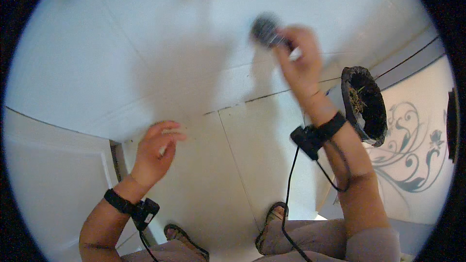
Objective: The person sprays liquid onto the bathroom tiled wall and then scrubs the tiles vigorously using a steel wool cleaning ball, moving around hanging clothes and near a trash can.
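Observation:
My right hand is raised ahead of me, its fingers closed on a dark grey, round, rough-looking thing. Motion blur smears that thing, so its exact kind cannot be told. It is in front of a pale tiled surface; whether it touches that surface is unclear. Lower on the left, my left hand hovers with loosely bent fingers and the thumb apart, holding nothing. Both wrists carry black straps with small black boxes and cables.
A bin lined with a black bag, with dry plant-like scraps inside, stands beside my right forearm. Behind it is a light panel with a grey floral pattern. A white panelled door or cabinet is at left. My sandalled feet are below.

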The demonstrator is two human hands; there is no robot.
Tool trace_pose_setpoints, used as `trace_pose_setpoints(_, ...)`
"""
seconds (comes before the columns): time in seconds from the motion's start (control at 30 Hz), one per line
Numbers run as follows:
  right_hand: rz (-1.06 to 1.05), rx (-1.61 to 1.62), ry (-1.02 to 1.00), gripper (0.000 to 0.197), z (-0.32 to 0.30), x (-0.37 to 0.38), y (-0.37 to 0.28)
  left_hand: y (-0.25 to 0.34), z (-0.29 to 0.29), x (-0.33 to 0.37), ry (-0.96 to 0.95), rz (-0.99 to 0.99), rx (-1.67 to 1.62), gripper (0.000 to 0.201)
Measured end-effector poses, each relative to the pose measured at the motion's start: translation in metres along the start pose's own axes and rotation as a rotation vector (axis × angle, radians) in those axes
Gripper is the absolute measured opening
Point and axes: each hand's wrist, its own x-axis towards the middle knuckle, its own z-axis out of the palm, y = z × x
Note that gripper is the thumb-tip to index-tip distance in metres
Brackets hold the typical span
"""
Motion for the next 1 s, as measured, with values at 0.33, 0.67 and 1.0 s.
trace_pose_setpoints(0.33,0.579,-0.087,0.338,0.019,0.075,-0.128,0.014,0.006,0.022,0.021,0.159,-0.097,-0.249,0.021)
trace_pose_setpoints(0.67,0.681,0.057,0.424,0.019,0.099,-0.107,-0.015,0.0,0.01,-0.007,0.102,-0.147,-0.089,0.024)
trace_pose_setpoints(1.0,1.304,0.342,0.827,0.014,0.068,-0.166,0.088,-0.011,0.017,-0.022,0.083,-0.208,-0.187,0.024)
